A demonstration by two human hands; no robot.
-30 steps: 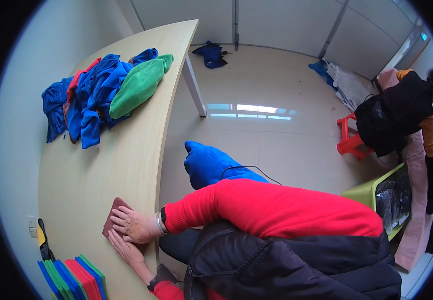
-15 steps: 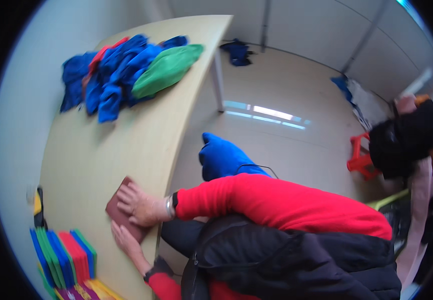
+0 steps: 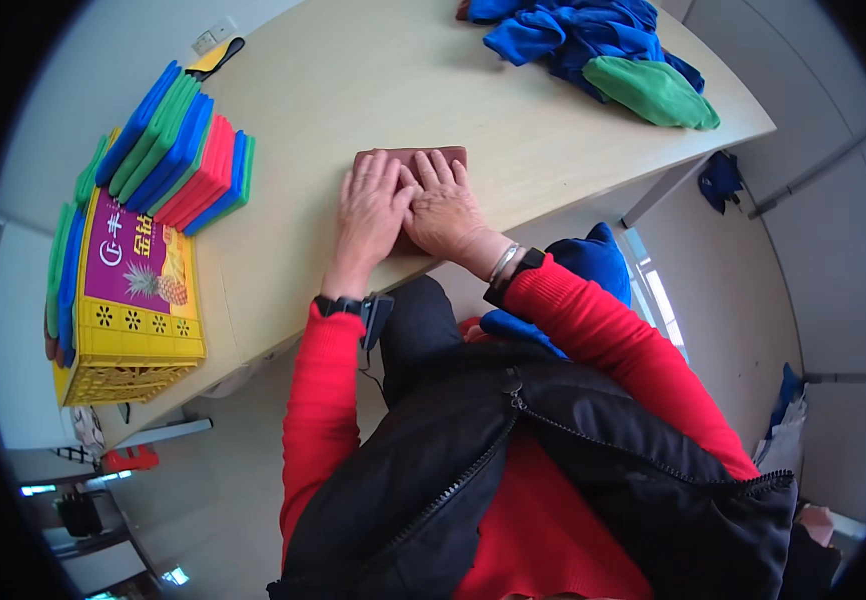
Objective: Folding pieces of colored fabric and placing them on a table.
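Note:
A flat, folded brown cloth lies on the pale wooden table close to its front edge. My left hand rests flat over its left part, fingers stretched out. Flat on its right side is my right hand, fingers spread and pointing away from me. The thumbs meet near the middle, and the hands cover much of the cloth.
To the left, folded blue, green and red cloths stand in a row on a yellow crate. Crumpled blue cloths and a green one lie at the far right. A blue cloth bundle is below the table edge.
The view has swung round, bringing the yellow crate fully into sight. My left hand, earlier at the brown cloth's edge, now lies on top of it beside the right.

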